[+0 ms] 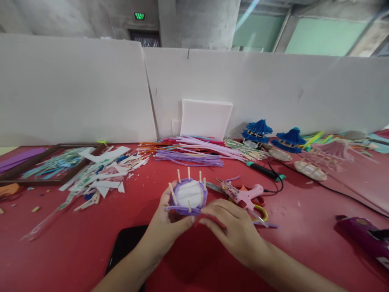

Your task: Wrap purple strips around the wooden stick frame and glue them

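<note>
Head camera, and here's the small round base (187, 193), held up just above the red table (75, 251), in the middle and close to the person. The left hand (168, 221) has it firmly: thumb along the near side, fingers wrapped behind the far left edge. White in the centre, purple pipe cleaner (182, 210) wound all round the rim, and short pale sticks (189, 173) poking up around it!

In comes the detail on the right hand (226, 225): it's at the near right edge, fingertips on the purple rim, thumb just below, only a narrow gap between them. Whether they pinch a strand, I cannot tell.

Just beyond that hand lies a pink glue gun (244, 195) over scissors (261, 211) with yellow and red handles. A black phone-like slab (126, 243) sits partly under the left forearm. Further back, a bundle of purple pipe cleaners (190, 158) lies in front of white sheets (206, 119) leaning on the pale partition (261, 81). Over to the right, two blue roof-shaped models (258, 129); to the left, white scraps (106, 184) heaped beside a brown frame (36, 182). And at the right edge, a magenta tool (361, 235), partly cut off.
</note>
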### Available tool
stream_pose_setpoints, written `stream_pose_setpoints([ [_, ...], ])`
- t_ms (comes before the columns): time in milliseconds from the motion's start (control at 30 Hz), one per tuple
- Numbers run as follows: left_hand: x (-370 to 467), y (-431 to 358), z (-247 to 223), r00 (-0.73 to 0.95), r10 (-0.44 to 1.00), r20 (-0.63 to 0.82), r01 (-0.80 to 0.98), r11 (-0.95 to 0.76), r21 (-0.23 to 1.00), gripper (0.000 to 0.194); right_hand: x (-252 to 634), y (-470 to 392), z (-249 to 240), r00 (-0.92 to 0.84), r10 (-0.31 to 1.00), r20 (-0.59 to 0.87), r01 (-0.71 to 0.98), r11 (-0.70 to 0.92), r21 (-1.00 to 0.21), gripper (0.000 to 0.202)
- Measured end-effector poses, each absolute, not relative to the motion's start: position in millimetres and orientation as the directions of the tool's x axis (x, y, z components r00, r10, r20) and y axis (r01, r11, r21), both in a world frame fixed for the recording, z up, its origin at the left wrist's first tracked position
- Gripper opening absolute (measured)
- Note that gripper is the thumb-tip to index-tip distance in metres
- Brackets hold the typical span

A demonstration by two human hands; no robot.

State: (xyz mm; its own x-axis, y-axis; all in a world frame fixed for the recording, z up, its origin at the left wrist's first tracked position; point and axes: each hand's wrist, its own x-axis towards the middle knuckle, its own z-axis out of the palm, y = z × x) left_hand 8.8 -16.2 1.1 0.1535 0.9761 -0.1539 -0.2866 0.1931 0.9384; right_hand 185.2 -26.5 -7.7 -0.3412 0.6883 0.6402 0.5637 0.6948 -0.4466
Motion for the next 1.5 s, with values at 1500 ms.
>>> stream_pose_setpoints([
  [1500, 12, -23, 7, 0.238, 0.969, -0.061, -0.335, 0.141, 0.932, 0.088, 182, -29, -7, -0.27, 0.743, 0.612, 0.362, 0.667, -0.651, 0.022],
])
